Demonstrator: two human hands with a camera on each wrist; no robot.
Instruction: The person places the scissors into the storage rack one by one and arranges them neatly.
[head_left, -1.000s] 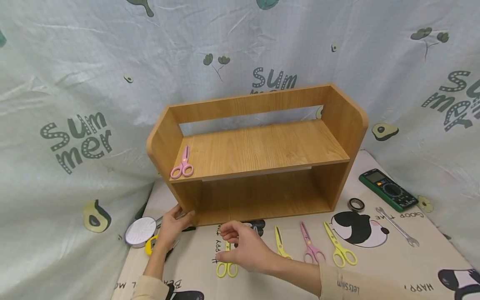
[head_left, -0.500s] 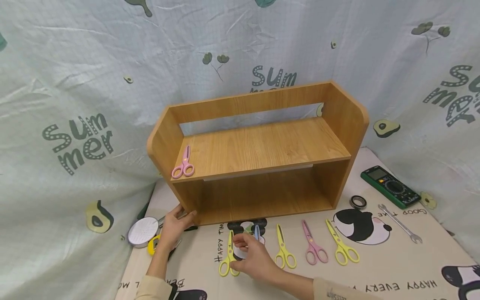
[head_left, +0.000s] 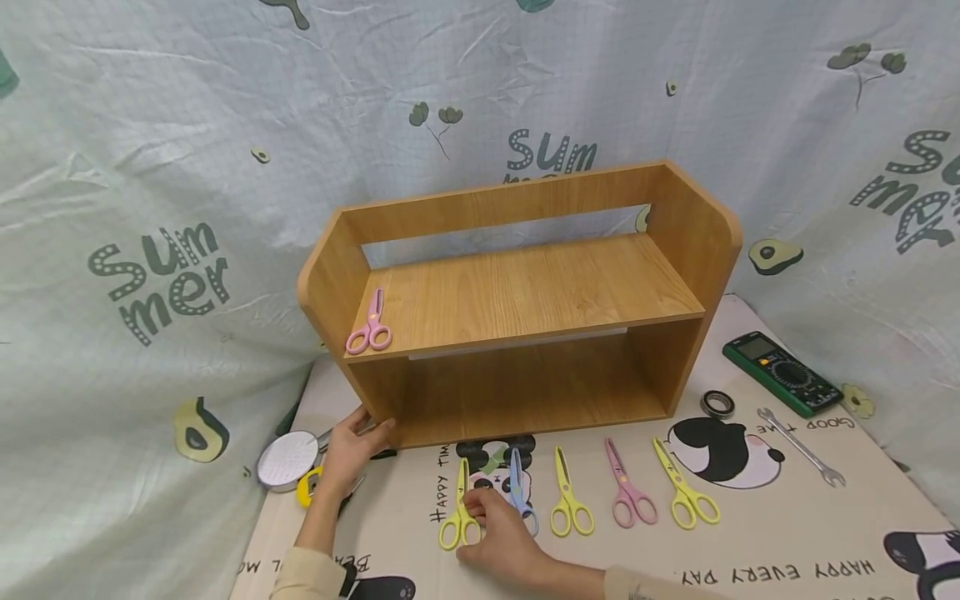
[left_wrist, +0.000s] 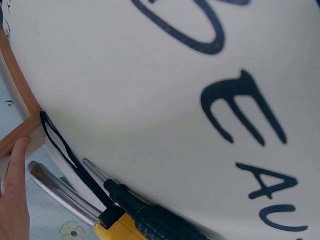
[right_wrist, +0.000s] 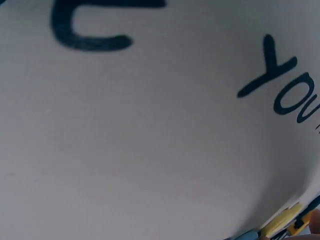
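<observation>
In the head view, my left hand (head_left: 348,454) grips the lower left corner of a wooden two-tier shelf (head_left: 525,287), thumb at its front edge. My right hand (head_left: 501,537) is low over the table, thumb and fingertips on either side of the handles of the leftmost yellow scissors (head_left: 461,506), which lie flat. Just right of these fingers lie blue scissors (head_left: 516,475), their handles partly behind the hand. Pink scissors (head_left: 373,320) rest on the shelf's upper board at the left. In the right wrist view, only a bit of hand and scissors shows at the bottom right corner.
Further right lie yellow scissors (head_left: 566,492), pink scissors (head_left: 620,477) and more yellow scissors (head_left: 677,487). A bearing ring (head_left: 707,407), wrench (head_left: 801,448) and green multimeter (head_left: 783,375) lie at the right. Left of the shelf are a round white-topped object (head_left: 287,460) and a screwdriver (left_wrist: 160,220).
My right hand has come down and nearer to the leftmost yellow scissors, uncovering the blue scissors and other yellow scissors. My left hand has stayed at the shelf corner.
</observation>
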